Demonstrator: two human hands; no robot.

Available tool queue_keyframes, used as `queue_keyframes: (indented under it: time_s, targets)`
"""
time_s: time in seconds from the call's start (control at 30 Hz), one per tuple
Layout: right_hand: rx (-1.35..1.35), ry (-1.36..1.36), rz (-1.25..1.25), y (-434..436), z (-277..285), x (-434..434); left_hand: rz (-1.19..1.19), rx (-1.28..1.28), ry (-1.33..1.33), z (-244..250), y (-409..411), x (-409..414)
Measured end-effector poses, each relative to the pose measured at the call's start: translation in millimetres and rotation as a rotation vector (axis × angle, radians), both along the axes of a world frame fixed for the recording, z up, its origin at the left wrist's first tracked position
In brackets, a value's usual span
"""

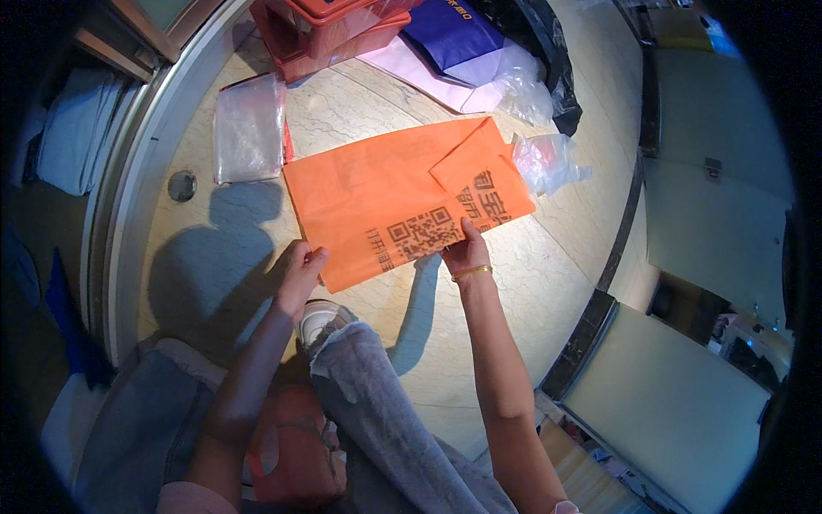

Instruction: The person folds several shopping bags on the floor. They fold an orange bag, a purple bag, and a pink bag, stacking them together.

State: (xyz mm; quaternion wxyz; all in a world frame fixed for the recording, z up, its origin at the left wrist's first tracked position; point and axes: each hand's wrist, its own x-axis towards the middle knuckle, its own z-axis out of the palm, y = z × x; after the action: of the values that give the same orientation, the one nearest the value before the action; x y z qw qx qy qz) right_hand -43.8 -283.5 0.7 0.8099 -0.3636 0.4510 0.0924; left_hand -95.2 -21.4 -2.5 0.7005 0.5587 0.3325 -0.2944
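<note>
An orange non-woven fabric bag, spread out flat, is held above the tiled floor in front of me. Dark writing and a printed code show on its lower right part. My left hand pinches the bag's near left corner between thumb and fingers. At the near edge, towards the right, my right hand grips it, thumb on top and the other fingers hidden beneath. A gold-coloured bangle circles the right wrist. Crumpled clear plastic lies just past the bag's right end.
A stack of clear plastic packets lies at left, near a floor drain. Red plastic boxes stand at the back beside a dark blue bag, a pale pink sheet and a black plastic bag. A sliding-door track borders the left.
</note>
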Motion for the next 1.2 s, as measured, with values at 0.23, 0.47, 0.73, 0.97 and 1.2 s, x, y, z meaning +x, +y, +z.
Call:
queue_keyframes:
  time_s: [0.23,0.47,0.73,0.97,1.2]
  targets:
    - [0.062,-0.141,0.005,6,21,4,-0.023,-0.238,0.213,24,-9,5]
    - [-0.459,-0.663,0.189,-47,112,92,-0.007,-0.161,-0.603,74,-56,96]
    - [-0.302,-0.497,-0.241,-24,136,29,-0.188,-0.058,-0.622,70,-40,94]
    - [-0.049,0.094,-0.276,-37,-2,-54,-0.391,0.305,-0.467,-33,8,26]
    - [-0.166,0.151,-0.182,-50,-40,-28,-0.095,0.335,-0.18,-50,-4,33]
